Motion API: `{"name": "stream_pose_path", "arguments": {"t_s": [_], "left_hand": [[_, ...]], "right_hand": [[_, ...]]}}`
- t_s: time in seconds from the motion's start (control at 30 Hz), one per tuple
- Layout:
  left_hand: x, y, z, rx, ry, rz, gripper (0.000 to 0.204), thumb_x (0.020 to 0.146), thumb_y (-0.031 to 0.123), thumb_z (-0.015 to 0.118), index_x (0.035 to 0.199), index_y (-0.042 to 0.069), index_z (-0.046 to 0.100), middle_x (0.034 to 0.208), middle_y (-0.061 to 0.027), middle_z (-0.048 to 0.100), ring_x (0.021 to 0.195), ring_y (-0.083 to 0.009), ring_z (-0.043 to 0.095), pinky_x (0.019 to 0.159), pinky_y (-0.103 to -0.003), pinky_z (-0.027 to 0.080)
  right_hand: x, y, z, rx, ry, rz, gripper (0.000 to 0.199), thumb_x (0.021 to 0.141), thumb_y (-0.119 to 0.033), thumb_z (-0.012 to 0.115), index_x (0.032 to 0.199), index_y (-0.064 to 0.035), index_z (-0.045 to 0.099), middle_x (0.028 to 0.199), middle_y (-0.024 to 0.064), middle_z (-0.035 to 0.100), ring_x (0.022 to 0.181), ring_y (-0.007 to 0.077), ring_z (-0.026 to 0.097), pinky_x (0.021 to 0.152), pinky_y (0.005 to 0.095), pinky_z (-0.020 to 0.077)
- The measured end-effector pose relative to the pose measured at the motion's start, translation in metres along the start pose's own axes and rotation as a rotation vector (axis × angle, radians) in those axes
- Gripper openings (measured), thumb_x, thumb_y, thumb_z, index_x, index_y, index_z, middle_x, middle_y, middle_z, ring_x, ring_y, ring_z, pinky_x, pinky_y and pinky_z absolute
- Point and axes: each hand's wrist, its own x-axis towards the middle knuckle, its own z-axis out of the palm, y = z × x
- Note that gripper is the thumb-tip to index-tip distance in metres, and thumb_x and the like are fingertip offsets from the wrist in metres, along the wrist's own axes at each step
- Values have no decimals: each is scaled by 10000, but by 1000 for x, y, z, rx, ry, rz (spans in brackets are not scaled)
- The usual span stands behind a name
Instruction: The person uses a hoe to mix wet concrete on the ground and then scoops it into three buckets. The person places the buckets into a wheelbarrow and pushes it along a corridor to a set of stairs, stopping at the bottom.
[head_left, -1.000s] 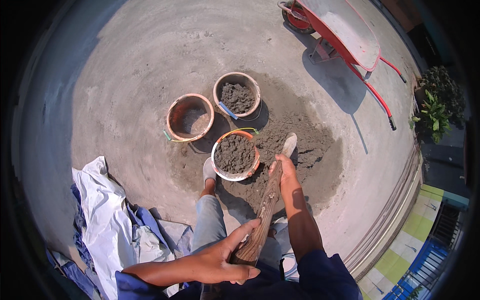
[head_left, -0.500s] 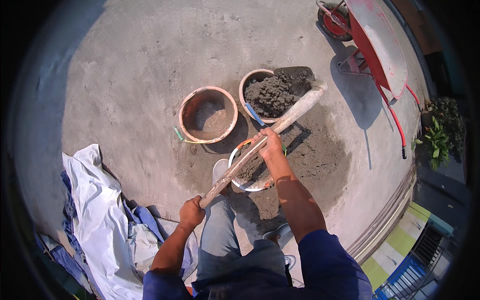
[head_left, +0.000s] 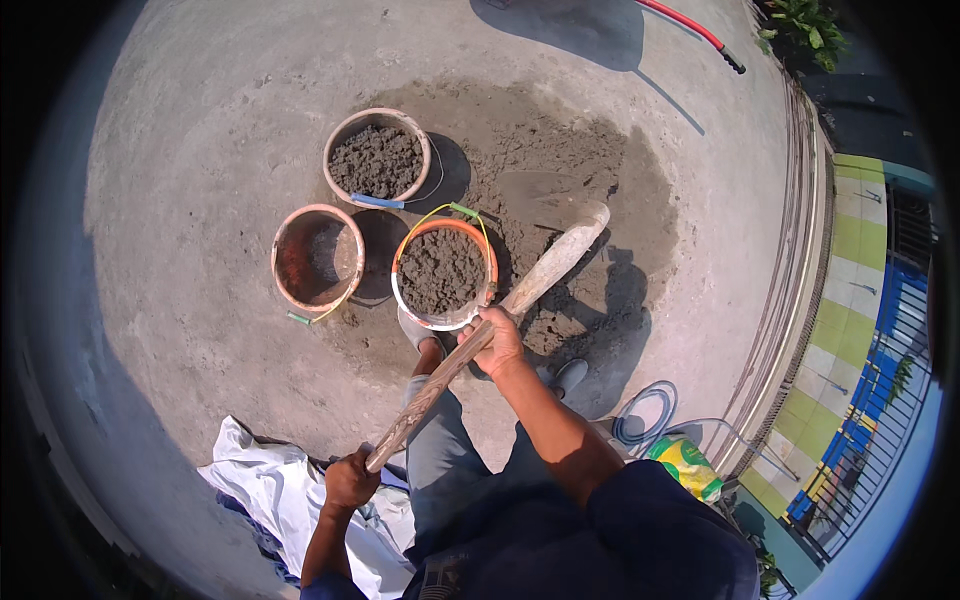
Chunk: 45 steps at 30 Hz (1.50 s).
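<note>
My left hand (head_left: 352, 480) is closed around the lower end of a hoe's wooden handle. My right hand (head_left: 497, 340) grips the same hoe (head_left: 430, 388) farther up its shaft. Its thick end reaches over a patch of wet mortar (head_left: 480, 120) on the ground, and the mortar-coated blade blends into that patch. Just left of my right hand stands an orange-and-white bucket (head_left: 398, 285) filled with mortar, its yellow handle raised. Behind it is another bucket (head_left: 334, 180) of mortar with a blue grip. A third bucket (head_left: 281, 250), at left, has only residue inside.
A crumpled white sheet (head_left: 262, 478) lies at the lower left. On the right are a coiled hose (head_left: 648, 408), a yellow-green sack (head_left: 688, 465) and a tiled ledge (head_left: 850, 255) beside a railing. A red wheelbarrow handle (head_left: 690, 22) shows at the top.
The hoe's head has left the rear bucket and now rests at the mortar patch to the right. The rear bucket holds mortar. The view has shifted, with the wheelbarrow mostly out of frame.
</note>
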Motion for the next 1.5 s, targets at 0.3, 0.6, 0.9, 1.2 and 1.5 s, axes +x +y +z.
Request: {"name": "stream_pose_path", "arguments": {"t_s": [0.3, 0.6, 0.9, 1.2, 1.5], "left_hand": [[90, 207, 73, 419, -452, 252, 281, 725, 241, 662, 973, 115, 624, 778, -147, 668, 746, -341, 661, 682, -459, 519], [131, 333, 247, 465, -715, 264, 425, 733, 301, 678, 1113, 139, 579, 849, -139, 672, 837, -337, 655, 738, -455, 505], [89, 345, 120, 508, -617, 89, 461, 773, 332, 669, 1176, 147, 545, 892, -139, 666, 871, -334, 652, 768, -438, 496], [17, 354, 78, 65, -815, 153, 732, 782, 347, 639, 1360, 7, 346, 1041, -240, 619, 943, -395, 617, 833, -455, 474], [-34, 278, -102, -77, -748, 143, 763, 723, 335, 735, 1350, 35, 420, 996, -207, 646, 906, -317, 651, 800, -370, 492]], "right_hand": [[1, -114, -311, 399, 481, -202, 165, 770, -167, 635, 788, -109, 482, 655, 38, 446, 577, 203, 483, 578, 411, 458], [15, -200, -514, 467, 641, -226, 151, 801, -145, 599, 873, -89, 479, 709, 59, 459, 584, 195, 489, 542, 387, 439], [62, -81, -406, 582, 498, 75, 165, 824, -192, 574, 788, -99, 443, 650, 38, 420, 554, 202, 463, 535, 380, 419], [27, -86, -371, 286, 313, 175, 182, 802, -207, 588, 740, -112, 447, 601, 37, 424, 519, 202, 468, 535, 373, 434], [-43, -39, -211, 330, 289, 69, 172, 786, -195, 614, 781, -119, 460, 628, 31, 434, 530, 197, 482, 510, 355, 427]]}}
